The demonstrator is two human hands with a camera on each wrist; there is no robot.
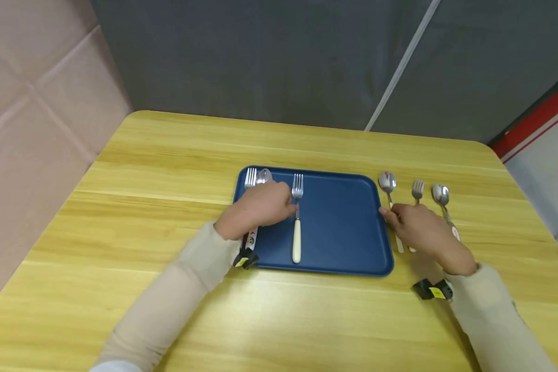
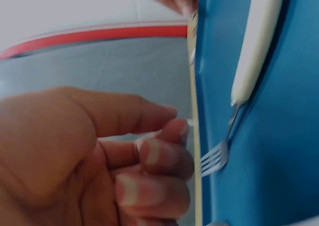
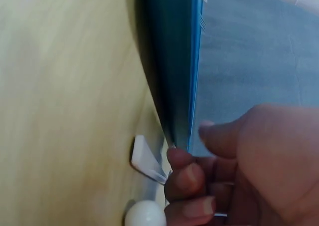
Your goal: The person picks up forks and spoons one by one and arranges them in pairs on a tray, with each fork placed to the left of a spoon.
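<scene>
A blue tray lies mid-table. On it a cream-handled fork lies flat, also seen in the left wrist view as the fork. My left hand rests on the tray with loosely curled fingers beside the fork's neck, gripping nothing. It covers another fork and a spoon. My right hand is at the tray's right rim, fingers curled onto the white handle of a spoon lying on the table.
Right of the tray lie a second fork and another spoon, handles partly under my right hand. A round cream handle end shows beside my fingers. The wooden table meets a grey wall behind.
</scene>
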